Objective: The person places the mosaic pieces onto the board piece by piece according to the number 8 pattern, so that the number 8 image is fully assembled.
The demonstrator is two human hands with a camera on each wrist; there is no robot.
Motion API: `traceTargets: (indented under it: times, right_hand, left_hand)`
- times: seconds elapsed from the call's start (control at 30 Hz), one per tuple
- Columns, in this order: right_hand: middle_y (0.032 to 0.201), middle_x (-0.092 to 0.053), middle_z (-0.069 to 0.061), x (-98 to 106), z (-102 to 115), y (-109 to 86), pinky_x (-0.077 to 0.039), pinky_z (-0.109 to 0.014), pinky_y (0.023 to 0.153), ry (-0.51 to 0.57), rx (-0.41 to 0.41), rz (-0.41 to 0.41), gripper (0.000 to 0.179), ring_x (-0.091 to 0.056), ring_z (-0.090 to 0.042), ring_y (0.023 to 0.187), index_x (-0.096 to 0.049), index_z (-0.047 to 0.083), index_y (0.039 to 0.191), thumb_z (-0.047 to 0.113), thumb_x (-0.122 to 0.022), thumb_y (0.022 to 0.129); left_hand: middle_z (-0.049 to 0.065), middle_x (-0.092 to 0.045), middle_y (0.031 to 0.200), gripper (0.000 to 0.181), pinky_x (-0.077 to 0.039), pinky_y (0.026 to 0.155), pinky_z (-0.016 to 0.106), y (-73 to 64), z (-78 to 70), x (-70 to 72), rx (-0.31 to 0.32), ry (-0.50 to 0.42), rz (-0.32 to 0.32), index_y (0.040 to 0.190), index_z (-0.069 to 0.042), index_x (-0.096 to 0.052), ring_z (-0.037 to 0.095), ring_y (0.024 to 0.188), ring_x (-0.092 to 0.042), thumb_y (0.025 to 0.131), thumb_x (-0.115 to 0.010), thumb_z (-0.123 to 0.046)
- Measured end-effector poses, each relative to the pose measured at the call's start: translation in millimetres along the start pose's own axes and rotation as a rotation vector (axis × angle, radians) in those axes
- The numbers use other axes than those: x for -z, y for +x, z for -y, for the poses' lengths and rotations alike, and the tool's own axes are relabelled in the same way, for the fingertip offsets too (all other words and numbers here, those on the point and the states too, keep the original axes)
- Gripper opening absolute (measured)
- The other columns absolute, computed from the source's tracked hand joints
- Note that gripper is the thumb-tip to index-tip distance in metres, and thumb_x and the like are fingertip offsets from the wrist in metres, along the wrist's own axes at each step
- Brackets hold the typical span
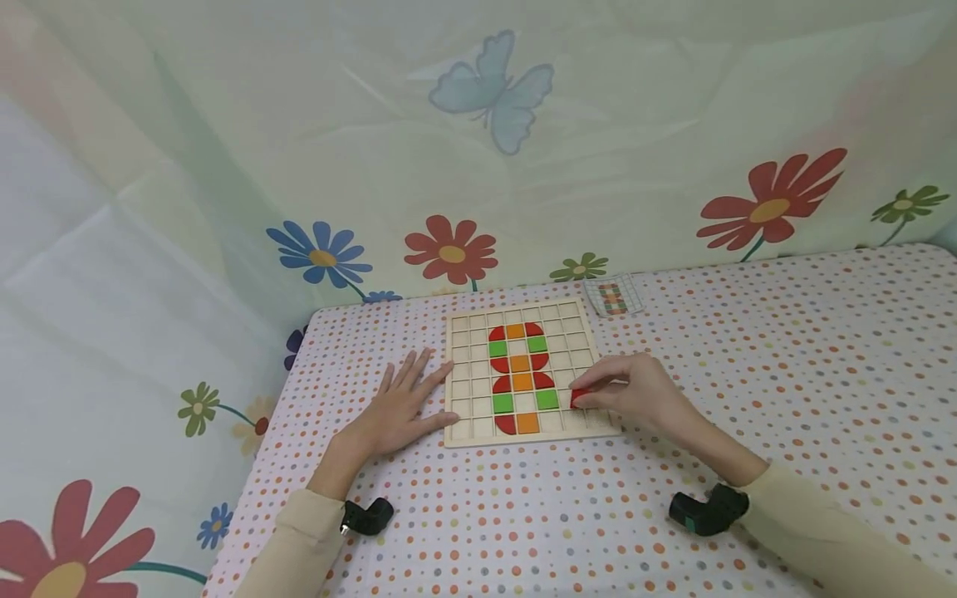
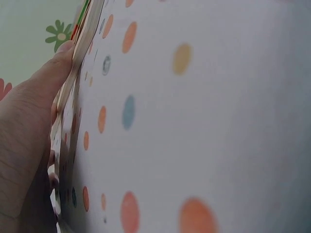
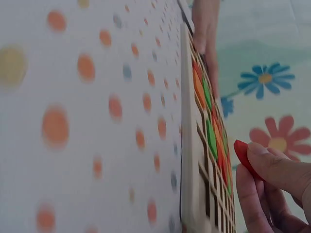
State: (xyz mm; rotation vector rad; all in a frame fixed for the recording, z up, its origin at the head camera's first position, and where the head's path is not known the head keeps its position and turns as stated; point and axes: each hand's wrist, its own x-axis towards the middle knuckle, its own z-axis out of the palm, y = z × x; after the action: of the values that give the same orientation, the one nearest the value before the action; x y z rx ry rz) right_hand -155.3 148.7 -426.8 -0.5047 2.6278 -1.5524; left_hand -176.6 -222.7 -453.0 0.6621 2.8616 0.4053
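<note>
A square wooden grid board (image 1: pixel 471 438) lies on the table, with red, orange and green tiles forming a figure-eight shape in its cells. My right hand (image 1: pixel 635 390) pinches a red tile (image 3: pixel 247 158) between thumb and fingertips, above the board's right side. The tile stands clear of the grid in the right wrist view. My left hand (image 1: pixel 396 413) lies with fingers spread at the board's left edge, its thumb and a fingertip touching the frame. In the left wrist view the left thumb (image 2: pixel 53 68) rests against the board's side.
A small pattern card (image 1: pixel 614 296) showing a similar coloured figure on a grid lies beyond the board's far right corner. The dotted tablecloth (image 1: pixel 478 523) covers the table. Behind it hangs a floral curtain (image 1: pixel 613 183). Each wrist wears a black camera.
</note>
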Motion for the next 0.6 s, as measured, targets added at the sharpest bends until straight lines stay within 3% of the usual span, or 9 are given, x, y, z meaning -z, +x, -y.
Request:
traceTargets:
  times: [0.23, 0.4, 0.6]
  right_hand:
    - [0.096, -0.076, -0.002, -30, 6, 5.5, -0.061, -0.021, 0.077, -0.026, 0.086, 0.084, 0.011, -0.071, -0.019, 0.093, -0.084, 0.007, 0.093, -0.002, -0.084, 0.086]
    - [0.093, -0.076, 0.001, -37, 5, 3.7, -0.061, -0.023, 0.073, -0.082, 0.127, 0.074, 0.013, -0.07, -0.015, 0.088, -0.084, 0.009, 0.091, -0.002, -0.083, 0.086]
    - [0.094, -0.077, 0.001, -39, 7, 2.4, -0.062, -0.025, 0.077, -0.144, 0.186, 0.095, 0.015, -0.072, -0.016, 0.091, -0.084, 0.007, 0.093, -0.007, -0.08, 0.087]
  left_hand:
    - [0.009, -0.001, 0.176, 0.086, 0.005, 0.128, 0.06, 0.5, -0.2, 0.0, 0.001, 0.008, 0.003, 0.169, -0.028, -0.019, 0.033, 0.162, 0.004, 0.101, -0.055, -0.064]
    - [0.009, 0.0, 0.177, 0.086, 0.006, 0.128, 0.06, 1.2, 1.1, -1.0, 0.001, 0.011, 0.005, 0.169, -0.029, -0.018, 0.032, 0.162, 0.005, 0.101, -0.054, -0.066]
    - [0.008, 0.0, 0.177, 0.086, 0.005, 0.128, 0.059, 1.7, 2.7, -2.7, 0.002, 0.024, -0.001, 0.169, -0.029, -0.019, 0.032, 0.162, 0.005, 0.1, -0.053, -0.067]
